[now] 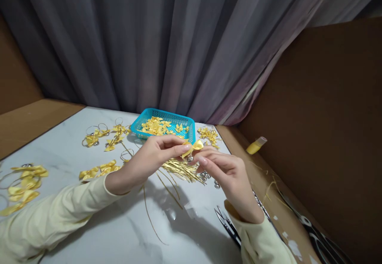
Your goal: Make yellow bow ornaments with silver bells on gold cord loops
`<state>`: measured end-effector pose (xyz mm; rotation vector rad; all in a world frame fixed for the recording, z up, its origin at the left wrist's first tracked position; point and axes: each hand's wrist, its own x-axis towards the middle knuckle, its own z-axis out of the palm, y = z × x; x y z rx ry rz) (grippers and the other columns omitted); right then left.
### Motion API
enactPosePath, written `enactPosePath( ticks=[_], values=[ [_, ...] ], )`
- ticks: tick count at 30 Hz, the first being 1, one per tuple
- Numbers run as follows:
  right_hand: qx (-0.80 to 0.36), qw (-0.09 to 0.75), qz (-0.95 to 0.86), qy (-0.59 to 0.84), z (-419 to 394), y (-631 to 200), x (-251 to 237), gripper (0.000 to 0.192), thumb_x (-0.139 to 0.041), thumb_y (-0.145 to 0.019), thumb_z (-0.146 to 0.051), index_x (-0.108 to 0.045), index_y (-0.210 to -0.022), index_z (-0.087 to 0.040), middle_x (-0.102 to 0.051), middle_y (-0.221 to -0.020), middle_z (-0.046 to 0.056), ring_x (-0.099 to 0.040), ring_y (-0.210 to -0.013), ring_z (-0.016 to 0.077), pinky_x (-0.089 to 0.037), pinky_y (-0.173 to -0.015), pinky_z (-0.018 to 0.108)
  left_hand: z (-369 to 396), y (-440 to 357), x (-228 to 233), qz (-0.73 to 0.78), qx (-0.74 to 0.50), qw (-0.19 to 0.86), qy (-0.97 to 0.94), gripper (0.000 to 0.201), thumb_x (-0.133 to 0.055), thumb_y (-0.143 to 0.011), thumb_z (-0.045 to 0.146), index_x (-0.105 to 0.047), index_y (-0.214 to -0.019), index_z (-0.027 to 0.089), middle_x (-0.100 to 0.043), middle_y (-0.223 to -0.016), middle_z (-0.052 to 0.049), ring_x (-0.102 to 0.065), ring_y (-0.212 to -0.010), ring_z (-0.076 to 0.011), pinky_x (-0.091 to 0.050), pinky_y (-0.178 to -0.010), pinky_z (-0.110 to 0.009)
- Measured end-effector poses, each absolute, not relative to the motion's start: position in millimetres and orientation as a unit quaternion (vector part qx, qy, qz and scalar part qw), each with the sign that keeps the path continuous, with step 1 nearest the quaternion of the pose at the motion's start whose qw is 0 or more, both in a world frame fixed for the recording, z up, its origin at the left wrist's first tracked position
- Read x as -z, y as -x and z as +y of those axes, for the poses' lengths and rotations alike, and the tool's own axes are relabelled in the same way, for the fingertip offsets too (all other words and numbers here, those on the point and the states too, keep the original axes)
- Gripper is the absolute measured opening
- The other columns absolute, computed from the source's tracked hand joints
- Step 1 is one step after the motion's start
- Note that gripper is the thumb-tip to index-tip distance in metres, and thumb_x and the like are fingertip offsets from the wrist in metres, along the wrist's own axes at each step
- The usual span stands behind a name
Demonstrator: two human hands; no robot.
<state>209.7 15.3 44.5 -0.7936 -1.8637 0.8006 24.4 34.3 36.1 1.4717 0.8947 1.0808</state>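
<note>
My left hand (149, 160) and my right hand (227, 172) meet above the white marble table (89, 232), both pinching a small yellow ribbon bow (193, 146) between the fingertips. A small silver bell (190, 159) hangs just under the bow. Below the hands lies a bundle of gold wire ties (180, 169), with several loose silver bells (209, 178) beside it. Behind the hands stands a turquoise basket (149, 114) filled with more yellow bows.
Finished bows with wire loops and bells lie in groups at the left (25, 182), centre left (97, 170) and back (104, 134), and another pile (209, 134) right of the basket. Scissors (228, 224) lie by my right wrist. A yellow glue bottle (255, 145) leans on the cardboard wall.
</note>
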Motion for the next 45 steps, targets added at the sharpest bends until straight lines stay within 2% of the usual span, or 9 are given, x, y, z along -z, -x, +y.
enactPosePath(
  ticks=[6,10,15,18,22,31,39,45],
  values=[
    [-0.169,0.487,-0.791,0.329,14.4,-208.4,-38.6,0.022,-0.054,-0.086,-0.009,-0.061,-0.065,-0.014,-0.061,-0.077,0.006,-0.057,-0.07,0.0131,-0.046,-0.064,0.03,34.6,-25.1,-36.9,0.37,-0.446,0.547,-0.603,0.017,-0.067,-0.081,0.035,-0.071,-0.078,0.019,-0.063,-0.075,0.002,-0.056,-0.072,-0.0098,-0.043,-0.069,-0.02],
    [-0.061,0.497,-0.817,0.288,12.5,-206.6,-35.4,0.02,-0.054,-0.081,-0.002,-0.056,-0.065,-0.014,-0.054,-0.081,0.007,-0.054,-0.073,0.0142,-0.045,-0.063,0.031,34.4,-25.6,-37.0,0.365,-0.453,0.549,-0.6,0.017,-0.066,-0.081,0.034,-0.07,-0.076,0.018,-0.063,-0.073,0.002,-0.055,-0.071,-0.0096,-0.044,-0.067,-0.02],
    [0.044,0.472,-0.849,0.235,9.4,-204.9,-32.9,0.019,-0.054,-0.078,0.002,-0.053,-0.071,-0.016,-0.055,-0.086,0.009,-0.053,-0.077,0.0178,-0.046,-0.062,0.034,34.7,-28.3,-37.8,0.36,-0.459,0.553,-0.595,0.013,-0.067,-0.08,0.031,-0.071,-0.079,0.019,-0.066,-0.078,0.001,-0.058,-0.072,-0.0102,-0.046,-0.067,-0.019],
    [0.067,0.449,-0.861,0.231,9.7,-203.9,-29.9,0.018,-0.055,-0.078,0.002,-0.052,-0.073,-0.015,-0.058,-0.089,0.011,-0.053,-0.079,0.0194,-0.046,-0.063,0.035,34.0,-29.4,-39.0,0.361,-0.463,0.547,-0.598,0.013,-0.067,-0.08,0.031,-0.071,-0.079,0.018,-0.067,-0.08,0.001,-0.059,-0.074,-0.0108,-0.047,-0.067,-0.019],
    [0.067,0.406,-0.873,0.261,10.7,-202.8,-27.1,0.015,-0.054,-0.081,0.0,-0.053,-0.073,-0.013,-0.059,-0.083,0.011,-0.052,-0.076,0.0191,-0.045,-0.063,0.035,31.5,-30.1,-40.7,0.36,-0.465,0.537,-0.604,0.012,-0.066,-0.081,0.028,-0.071,-0.077,0.018,-0.068,-0.077,0.001,-0.06,-0.074,-0.0113,-0.048,-0.068,-0.018],
    [0.078,0.385,-0.868,0.304,11.1,-200.6,-31.5,0.016,-0.052,-0.087,-0.008,-0.055,-0.073,-0.015,-0.061,-0.078,0.007,-0.05,-0.074,0.0171,-0.04,-0.068,0.034,28.0,-32.1,-38.7,0.363,-0.492,0.486,-0.624,0.006,-0.067,-0.079,0.021,-0.07,-0.076,0.018,-0.069,-0.077,0.002,-0.062,-0.075,-0.0099,-0.048,-0.068,-0.016],
    [0.17,0.364,-0.869,0.29,7.4,-200.4,-34.1,0.012,-0.054,-0.085,-0.006,-0.055,-0.075,-0.015,-0.064,-0.082,0.009,-0.052,-0.081,0.0205,-0.039,-0.07,0.036,28.0,-31.7,-39.0,0.381,-0.488,0.468,-0.631,0.011,-0.066,-0.08,0.027,-0.069,-0.079,0.016,-0.069,-0.08,-0.001,-0.062,-0.079,-0.0144,-0.049,-0.07,-0.022],
    [0.18,0.343,-0.875,0.291,8.3,-199.9,-34.1,0.013,-0.053,-0.086,-0.007,-0.055,-0.076,-0.015,-0.066,-0.081,0.007,-0.051,-0.079,0.0198,-0.038,-0.073,0.038,27.6,-33.2,-39.2,0.38,-0.487,0.484,-0.62,0.013,-0.067,-0.077,0.029,-0.069,-0.079,0.016,-0.07,-0.081,-0.002,-0.063,-0.079,-0.0166,-0.05,-0.071,-0.025]
  ],
)
